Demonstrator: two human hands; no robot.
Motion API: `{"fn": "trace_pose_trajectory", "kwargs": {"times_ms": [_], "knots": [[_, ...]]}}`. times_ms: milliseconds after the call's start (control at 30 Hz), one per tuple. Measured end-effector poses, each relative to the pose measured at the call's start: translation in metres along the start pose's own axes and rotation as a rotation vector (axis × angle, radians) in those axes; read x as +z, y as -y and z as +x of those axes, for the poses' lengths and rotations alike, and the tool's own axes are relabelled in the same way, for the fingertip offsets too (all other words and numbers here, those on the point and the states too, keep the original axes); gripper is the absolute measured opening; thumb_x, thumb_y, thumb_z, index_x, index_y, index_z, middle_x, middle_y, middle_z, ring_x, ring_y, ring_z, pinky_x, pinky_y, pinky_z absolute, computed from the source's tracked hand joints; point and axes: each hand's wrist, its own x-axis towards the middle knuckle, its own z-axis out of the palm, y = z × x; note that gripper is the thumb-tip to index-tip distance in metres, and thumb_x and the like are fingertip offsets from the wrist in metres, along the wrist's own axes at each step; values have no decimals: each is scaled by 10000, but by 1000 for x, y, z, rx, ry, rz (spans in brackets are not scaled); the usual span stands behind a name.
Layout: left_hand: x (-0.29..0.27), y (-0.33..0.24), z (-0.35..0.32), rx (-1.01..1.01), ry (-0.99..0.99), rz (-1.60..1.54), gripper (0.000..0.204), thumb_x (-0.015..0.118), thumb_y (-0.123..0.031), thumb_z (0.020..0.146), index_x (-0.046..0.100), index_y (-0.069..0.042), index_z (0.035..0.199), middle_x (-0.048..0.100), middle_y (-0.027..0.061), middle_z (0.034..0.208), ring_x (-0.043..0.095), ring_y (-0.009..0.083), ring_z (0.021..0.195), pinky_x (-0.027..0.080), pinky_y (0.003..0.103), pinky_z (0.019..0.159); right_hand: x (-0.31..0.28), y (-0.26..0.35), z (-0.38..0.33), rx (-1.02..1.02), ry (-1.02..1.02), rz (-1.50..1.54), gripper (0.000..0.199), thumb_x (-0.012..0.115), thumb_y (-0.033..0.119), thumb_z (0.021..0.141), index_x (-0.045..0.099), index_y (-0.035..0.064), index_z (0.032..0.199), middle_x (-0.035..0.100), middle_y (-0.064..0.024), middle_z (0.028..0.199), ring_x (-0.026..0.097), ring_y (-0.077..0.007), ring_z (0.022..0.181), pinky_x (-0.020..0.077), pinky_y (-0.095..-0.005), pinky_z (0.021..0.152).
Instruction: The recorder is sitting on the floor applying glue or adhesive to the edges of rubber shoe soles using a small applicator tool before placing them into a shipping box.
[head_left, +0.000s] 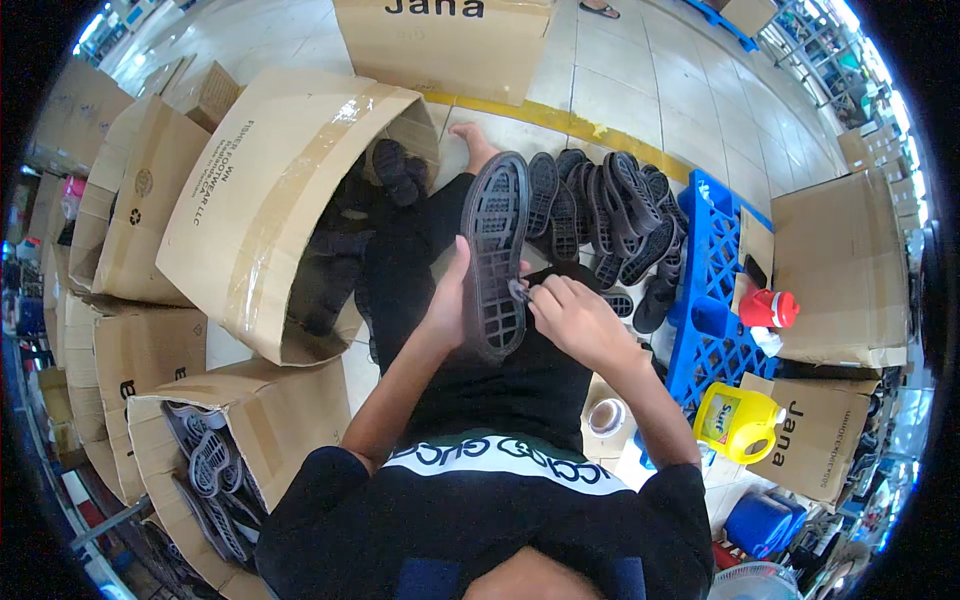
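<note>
A black shoe sole (497,250) with a grid of hollows stands roughly upright above my lap. My left hand (448,305) grips its left edge, thumb along the side, with fingertips showing past the right edge. At that right edge, my right hand (582,318) is closed in a pinch around a small grey piece (519,291), too small to name, which touches or nearly touches the rim. To the right of the held sole, several black soles (625,200) lie in rows on the floor.
A large cardboard box (270,200) lies open on my left, dark soles inside. Nearer, another open box (290,400) holds grey soles. On my right are a blue plastic pallet (700,270), a red jug (768,308), a yellow bottle (738,423) and a small round tub (606,418).
</note>
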Motion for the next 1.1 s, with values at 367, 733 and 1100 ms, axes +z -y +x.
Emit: {"fn": "trace_pose_trajectory", "kwargs": {"times_ms": [367, 733, 1100], "knots": [[-2, -5, 8, 138, -27, -44, 738, 231, -631, 968, 473, -23, 1308, 640, 156, 1114, 640, 241, 964, 522, 380, 840, -7, 24, -16, 50, 128, 350, 125, 607, 93, 858, 535, 23, 933, 546, -119, 872, 603, -296, 807, 509, -386, 713], [6, 3, 2, 35, -153, -166, 640, 324, -592, 977, 548, -37, 1203, 642, 94, 1085, 637, 206, 961, 511, 359, 863, 0, 8, 38, 63, -256, 184, 222, 643, 51, 800, 583, -3, 1007, 600, -143, 1066, 618, -305, 959, 517, -367, 847], [-10, -5, 7, 98, -31, -123, 764, 192, -642, 963, 474, -23, 1311, 634, 182, 1128, 642, 265, 965, 530, 403, 846, -11, 36, -6, -150, 73, 101, 282, 626, 32, 747, 582, -24, 1021, 573, -152, 1158, 613, -287, 991, 519, -346, 842]]}}
